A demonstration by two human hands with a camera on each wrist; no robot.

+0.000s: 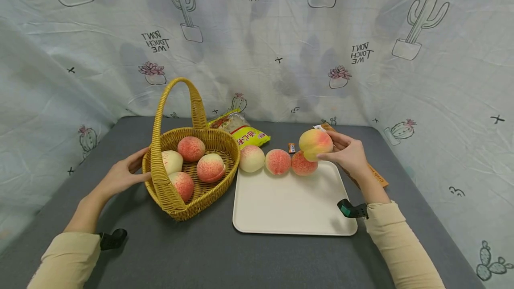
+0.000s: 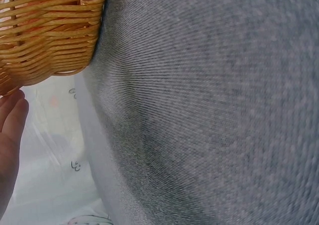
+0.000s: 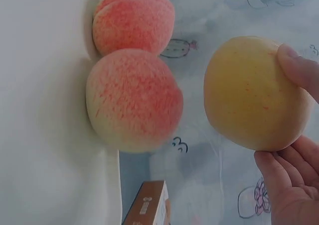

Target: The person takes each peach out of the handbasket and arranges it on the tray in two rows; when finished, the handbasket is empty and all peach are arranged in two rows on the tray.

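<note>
In the head view my right hand [image 1: 348, 155] holds a yellow peach [image 1: 315, 144] with a red blush, thumb on one side and fingers on the other. The right wrist view shows this peach [image 3: 254, 93] raised beside the row of peaches. Along the far edge of the white tray [image 1: 289, 208] sit a pale peach [image 1: 251, 158], a red peach [image 1: 278, 162] and another red one [image 1: 304, 165], partly covered by the held peach. My left hand [image 1: 120, 176] rests against the left side of the wicker basket [image 1: 209, 200], its fingers [image 2: 15, 118] extended at the weave. Several peaches lie inside the basket.
The basket's tall handle [image 1: 160, 106] arches over it. Behind stand a yellow-green food packet [image 1: 249, 135] and a small orange-wrapped item [image 1: 291, 147]. A brown box [image 1: 377, 176] lies right of the tray, partly behind my right arm. A patterned cloth [image 1: 257, 57] surrounds the grey table [image 1: 180, 253].
</note>
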